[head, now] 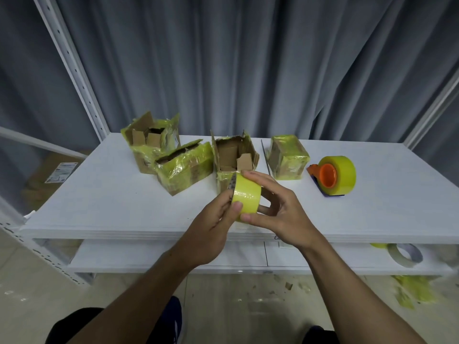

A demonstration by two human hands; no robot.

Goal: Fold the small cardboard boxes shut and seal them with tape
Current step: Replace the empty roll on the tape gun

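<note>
You hold the tape roll [246, 197] in both hands over the front of the white shelf [99, 194]. Your right hand [280, 209] curls its fingers round it, and your left hand [213, 227] pinches its edge. Only the right box [288, 157] looks sealed. The middle box [233, 155], the tilted box [186, 167] and the left box [149, 145] stand open, so most work remains, I think.

Yellow-taped cardboard boxes on counter [99, 194]: back-left box [149, 142] & middle box [234, 155] open; tilted box [185, 167] btwn, flaps ajar; sealed box [288, 157] right. Tape roll [247, 197] raised in front of middle box.
</note>
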